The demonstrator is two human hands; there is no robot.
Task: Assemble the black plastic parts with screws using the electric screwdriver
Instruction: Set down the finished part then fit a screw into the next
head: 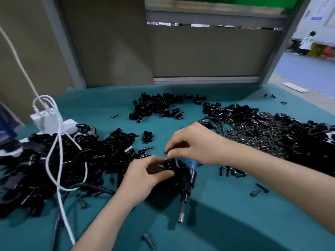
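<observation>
Left hand (143, 176) fingers curl round one black part (169, 168); right hand (195, 142) fingers pinch one screw (167, 152). One screwdriver (188, 176) lies on table (244, 214). Three heaps: left heap (54, 160), far heap (155, 105), right heap (272, 129).

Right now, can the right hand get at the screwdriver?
Probably yes. The screwdriver lies just under the right hand, its body bare and nothing across it. But that hand pinches a screw over the part held by the left hand, so it is busy.
</observation>
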